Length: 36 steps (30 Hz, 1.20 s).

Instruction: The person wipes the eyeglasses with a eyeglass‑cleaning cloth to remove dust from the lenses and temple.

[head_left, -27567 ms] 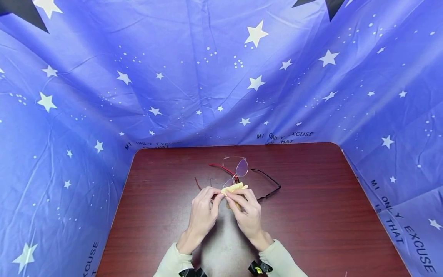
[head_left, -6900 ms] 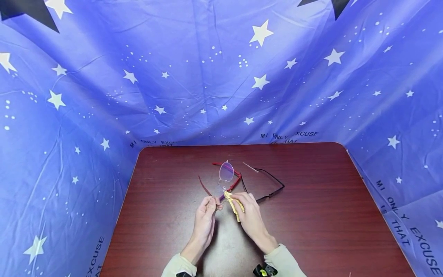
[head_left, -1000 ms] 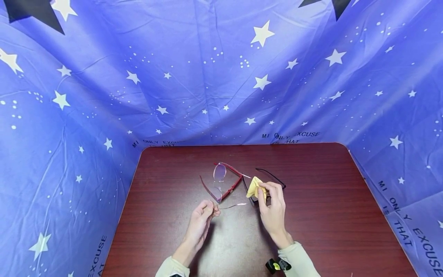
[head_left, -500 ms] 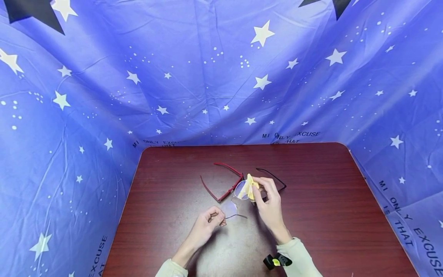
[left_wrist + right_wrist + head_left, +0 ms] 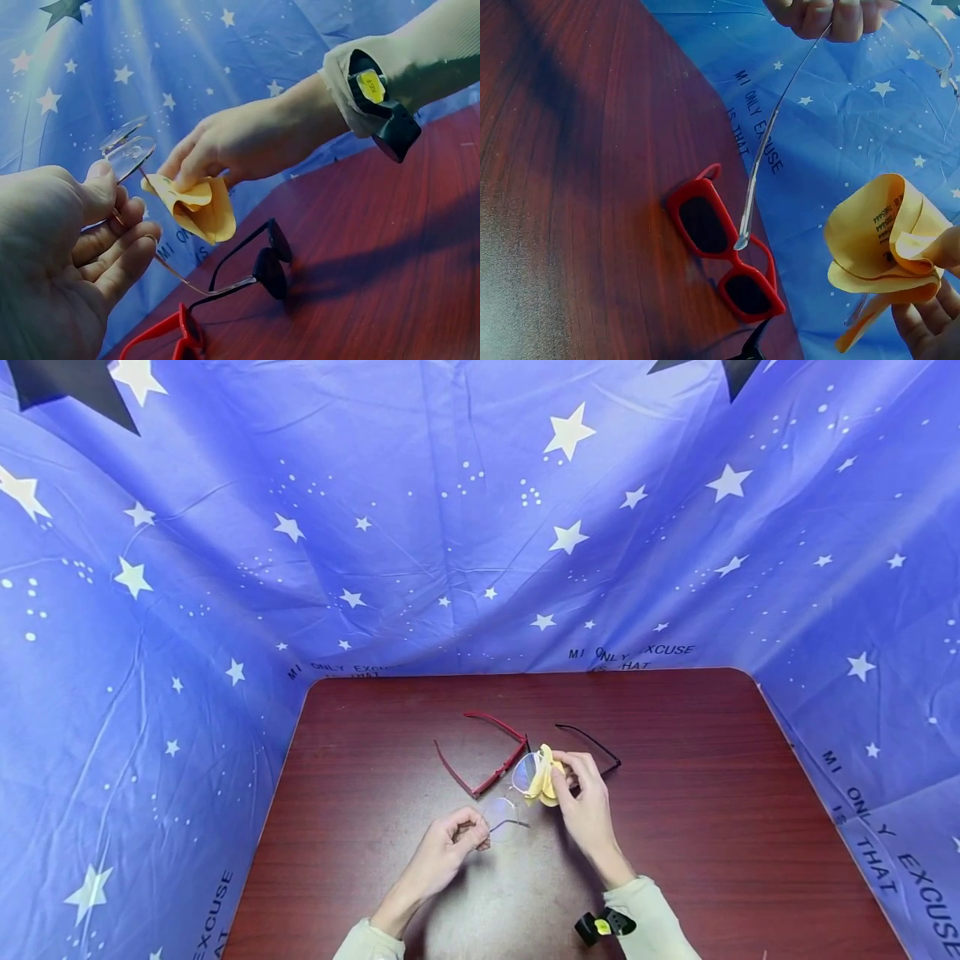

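Observation:
A pair of thin-rimmed clear eyeglasses is held above the table by my left hand, which pinches the frame near one lens. One temple of the eyeglasses hangs down in the right wrist view. My right hand grips a folded yellow cleaning cloth with dark print on it. In the head view the cloth overlaps the far lens of the eyeglasses, and it hides part of that lens. Whether the cloth presses both lens faces is hidden.
Red-framed sunglasses lie on the brown table with temples spread, just beyond the hands. Black sunglasses lie beside them, partly behind my right hand in the head view. A blue star-patterned cloth surrounds the table.
The eyeglasses have turned and come down toward the right hand. The yellow cloth, apart from them a second ago, has moved slightly left and now covers part of the far lens.

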Each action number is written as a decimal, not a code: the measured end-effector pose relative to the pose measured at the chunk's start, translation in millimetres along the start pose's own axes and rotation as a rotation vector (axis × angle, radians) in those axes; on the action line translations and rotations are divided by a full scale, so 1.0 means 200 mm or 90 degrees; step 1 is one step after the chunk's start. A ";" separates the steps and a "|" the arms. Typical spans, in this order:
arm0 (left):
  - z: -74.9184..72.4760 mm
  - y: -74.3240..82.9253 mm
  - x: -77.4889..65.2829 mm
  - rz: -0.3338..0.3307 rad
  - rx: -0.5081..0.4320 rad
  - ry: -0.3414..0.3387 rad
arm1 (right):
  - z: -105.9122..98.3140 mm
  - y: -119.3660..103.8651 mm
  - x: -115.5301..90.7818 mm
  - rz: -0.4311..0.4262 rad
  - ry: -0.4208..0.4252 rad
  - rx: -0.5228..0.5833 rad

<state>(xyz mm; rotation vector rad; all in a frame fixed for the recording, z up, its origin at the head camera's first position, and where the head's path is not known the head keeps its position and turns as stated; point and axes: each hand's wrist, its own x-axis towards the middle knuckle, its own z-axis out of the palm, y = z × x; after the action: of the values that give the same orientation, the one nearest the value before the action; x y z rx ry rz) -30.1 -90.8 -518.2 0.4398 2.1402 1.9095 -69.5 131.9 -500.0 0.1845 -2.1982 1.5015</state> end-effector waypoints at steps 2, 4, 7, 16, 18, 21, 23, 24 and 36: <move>0.00 0.01 0.00 -0.003 0.012 0.000 | 0.00 0.00 0.01 -0.002 -0.003 0.004; 0.00 0.01 0.00 -0.010 0.026 0.000 | -0.01 -0.01 0.01 -0.015 -0.005 0.014; 0.00 0.02 0.00 -0.017 0.042 -0.001 | -0.02 -0.04 0.03 -0.038 -0.012 0.038; 0.00 0.02 0.00 0.008 0.077 -0.010 | -0.01 0.07 0.03 -0.051 -0.008 0.044; -0.01 0.02 0.00 0.016 0.082 -0.014 | 0.00 0.13 0.02 -0.038 -0.010 0.027; -0.01 0.04 0.00 0.024 0.085 -0.020 | 0.00 0.18 0.01 -0.005 -0.020 0.008; -0.01 0.04 0.00 0.026 0.084 -0.024 | 0.00 0.20 0.00 0.019 -0.025 0.004; -0.01 0.05 -0.01 0.027 0.082 -0.026 | 0.01 0.20 0.00 0.028 -0.026 0.001; -0.01 0.03 0.00 0.032 0.085 -0.026 | -0.04 -0.05 0.06 -0.029 -0.020 0.070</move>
<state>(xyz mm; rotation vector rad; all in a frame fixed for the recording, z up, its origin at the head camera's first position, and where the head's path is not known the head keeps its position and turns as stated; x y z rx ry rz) -30.4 -91.8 -511.2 0.5585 2.2586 1.7722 -74.0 136.8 -482.9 0.2940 -2.1215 1.6057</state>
